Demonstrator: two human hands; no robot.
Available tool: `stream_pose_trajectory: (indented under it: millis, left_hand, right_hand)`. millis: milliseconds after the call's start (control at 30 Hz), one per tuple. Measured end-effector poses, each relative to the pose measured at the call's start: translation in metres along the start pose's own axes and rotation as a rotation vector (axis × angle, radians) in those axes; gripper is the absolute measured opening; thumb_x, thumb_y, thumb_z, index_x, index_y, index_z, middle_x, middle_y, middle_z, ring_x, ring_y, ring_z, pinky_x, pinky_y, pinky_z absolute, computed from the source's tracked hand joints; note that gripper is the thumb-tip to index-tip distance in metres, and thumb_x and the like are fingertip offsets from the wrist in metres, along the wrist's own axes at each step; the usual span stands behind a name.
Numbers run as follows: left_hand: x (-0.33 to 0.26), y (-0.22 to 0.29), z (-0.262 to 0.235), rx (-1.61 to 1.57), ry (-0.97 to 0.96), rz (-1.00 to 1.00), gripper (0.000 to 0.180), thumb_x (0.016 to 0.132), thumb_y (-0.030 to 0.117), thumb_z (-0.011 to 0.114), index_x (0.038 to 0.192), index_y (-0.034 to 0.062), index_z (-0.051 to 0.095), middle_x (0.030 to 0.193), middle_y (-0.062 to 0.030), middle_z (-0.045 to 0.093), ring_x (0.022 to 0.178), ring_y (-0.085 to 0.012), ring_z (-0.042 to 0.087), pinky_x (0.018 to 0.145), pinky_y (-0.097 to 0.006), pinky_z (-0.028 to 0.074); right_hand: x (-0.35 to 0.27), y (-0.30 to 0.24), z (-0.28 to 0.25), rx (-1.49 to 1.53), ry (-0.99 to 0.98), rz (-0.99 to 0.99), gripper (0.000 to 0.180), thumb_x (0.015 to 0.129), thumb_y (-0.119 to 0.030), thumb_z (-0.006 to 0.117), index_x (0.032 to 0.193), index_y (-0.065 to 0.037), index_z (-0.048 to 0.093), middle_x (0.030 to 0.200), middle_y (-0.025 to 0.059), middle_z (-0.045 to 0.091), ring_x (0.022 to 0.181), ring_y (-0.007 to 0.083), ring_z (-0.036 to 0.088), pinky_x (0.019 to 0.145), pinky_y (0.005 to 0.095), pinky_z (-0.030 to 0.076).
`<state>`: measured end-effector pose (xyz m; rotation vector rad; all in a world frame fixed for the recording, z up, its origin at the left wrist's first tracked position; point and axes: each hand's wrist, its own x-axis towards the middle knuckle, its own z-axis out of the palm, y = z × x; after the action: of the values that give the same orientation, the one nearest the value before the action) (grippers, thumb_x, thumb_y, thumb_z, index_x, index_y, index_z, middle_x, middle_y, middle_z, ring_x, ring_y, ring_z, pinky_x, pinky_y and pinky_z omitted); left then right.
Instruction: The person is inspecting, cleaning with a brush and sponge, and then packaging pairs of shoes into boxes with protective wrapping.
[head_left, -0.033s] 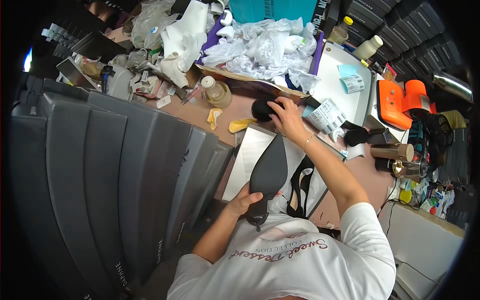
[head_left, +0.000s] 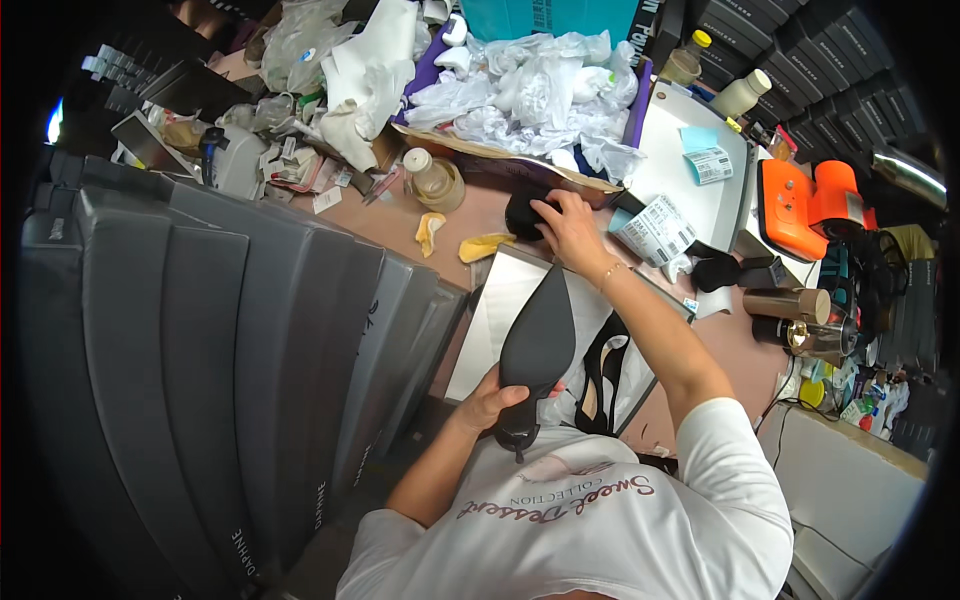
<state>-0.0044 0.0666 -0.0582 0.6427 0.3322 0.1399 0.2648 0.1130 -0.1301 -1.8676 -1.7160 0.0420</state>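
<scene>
Dark pointed-toe shoe (head_left: 541,335) is over the open white-lined box (head_left: 490,305), sole up, toe away from the person, heel toward the shirt. Left hand (head_left: 490,402) is closed round its narrow middle, thumb across the sole. Right hand (head_left: 572,235) has bent fingers on a black rounded object (head_left: 521,216) by the carton; can't tell if it's gripped or only touched. Hardly any change from the frame just before: both hands at the same spots, view shifted slightly, so work looks to be at the same step. Black shoe (head_left: 598,385), pale insole, lies in the box. Farther out: yellow cloth (head_left: 485,247), glass jar (head_left: 437,187), purple-sided carton (head_left: 637,112) of plastic bags, label sheets (head_left: 655,230), orange device (head_left: 785,208); grey boxes (head_left: 205,310) at left.
</scene>
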Motion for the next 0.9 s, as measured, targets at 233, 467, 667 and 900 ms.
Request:
stream_pose_trajectory:
  millis: [233,467,667,900]
  left_hand:
    - [-0.011,-0.013,-0.010,0.100,0.162,-0.020,0.050,0.081,0.025,0.064,0.119,-0.0030,0.049,0.101,-0.0125,0.061,0.087,-0.0183,0.061,0.076,-0.030,0.050]
    - [-0.016,-0.029,0.003,0.304,0.285,0.027,0.050,0.079,0.006,0.069,0.123,0.0004,0.046,0.109,-0.0056,0.056,0.091,-0.0125,0.057,0.080,-0.029,0.049]
    - [-0.021,-0.029,0.039,0.507,0.161,-0.110,0.034,0.081,0.006,0.067,0.112,0.0006,0.054,0.101,-0.0019,0.058,0.092,-0.0091,0.054,0.082,-0.026,0.045]
    - [-0.020,-0.033,0.044,0.573,0.124,-0.155,0.030,0.081,0.008,0.069,0.106,0.0004,0.055,0.087,-0.0038,0.060,0.076,-0.0088,0.057,0.068,-0.024,0.048]
  right_hand:
    - [-0.006,0.020,0.035,0.048,-0.128,0.168,0.021,0.083,-0.014,0.061,0.101,-0.004,0.068,0.096,0.0127,0.059,0.096,0.0308,0.054,0.080,0.0384,0.043]
    - [-0.096,-0.137,-0.126,0.561,-0.202,-0.044,0.025,0.079,-0.015,0.069,0.101,-0.004,0.062,0.083,0.0117,0.059,0.076,0.0321,0.059,0.064,0.0376,0.049]
    - [-0.132,-0.140,-0.124,0.351,0.050,0.158,0.015,0.075,-0.009,0.071,0.082,-0.004,0.058,0.073,0.0128,0.054,0.068,0.0302,0.058,0.059,0.0382,0.047]
    - [-0.109,-0.118,-0.125,0.323,0.277,0.234,0.010,0.083,-0.009,0.061,0.083,-0.001,0.055,0.075,0.0167,0.054,0.068,0.0371,0.056,0.058,0.0398,0.046]
